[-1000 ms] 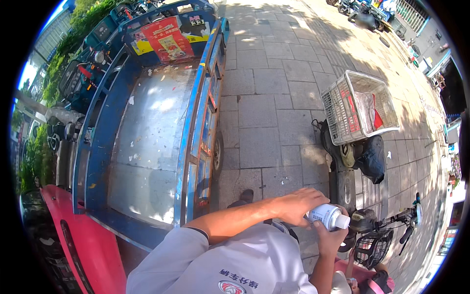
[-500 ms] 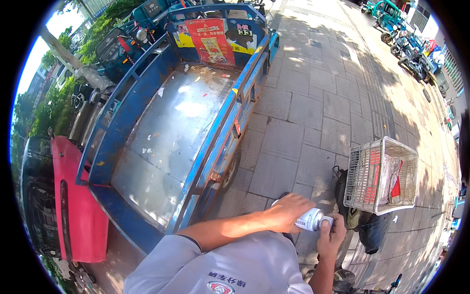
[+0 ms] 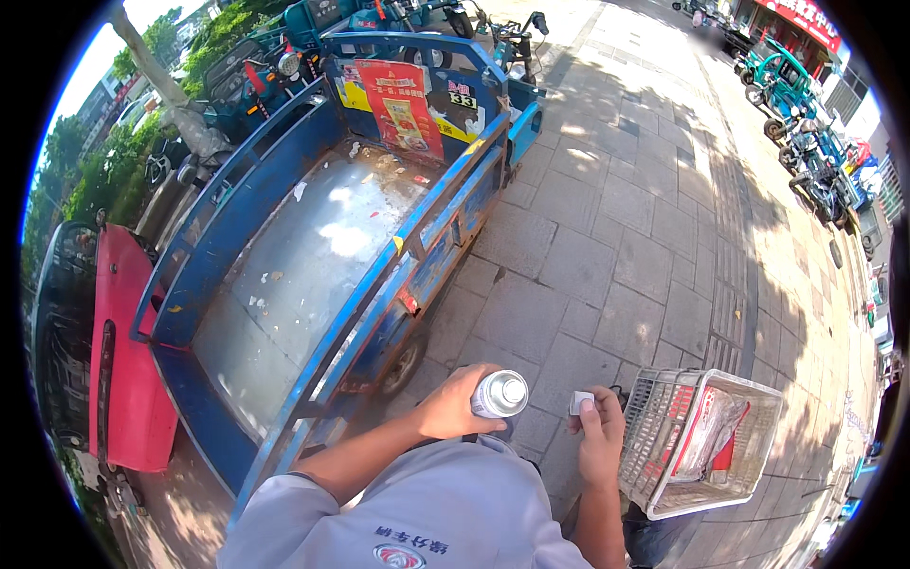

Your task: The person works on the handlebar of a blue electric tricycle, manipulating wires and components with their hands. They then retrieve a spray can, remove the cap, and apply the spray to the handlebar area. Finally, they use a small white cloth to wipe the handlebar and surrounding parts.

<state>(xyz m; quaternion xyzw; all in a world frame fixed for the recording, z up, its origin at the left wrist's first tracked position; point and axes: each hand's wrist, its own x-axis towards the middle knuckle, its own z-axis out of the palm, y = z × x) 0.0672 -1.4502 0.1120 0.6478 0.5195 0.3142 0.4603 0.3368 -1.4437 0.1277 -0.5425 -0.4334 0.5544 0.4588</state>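
A white spray can [image 3: 497,396] with a silver domed top is gripped in my left hand [image 3: 451,403], its top tipped up towards me. Between the thumb and fingers of my right hand [image 3: 600,438] is a small white cap [image 3: 580,403], held apart from the can. Both hands are in front of my body, over the pavement. The can's nozzle is too small to make out clearly.
Ahead to the left stands a blue cargo tricycle bed [image 3: 313,379] with a scuffed metal floor. A grey plastic crate [image 3: 654,441] holding red and clear packaging is right of my right hand. A red vehicle [image 3: 133,360] is at far left; parked tricycles [image 3: 782,71] line the far right.
The cap has come off the can, and my hands have moved apart. My left hand shifted left with the can. The view has turned, so the crate appears lower.
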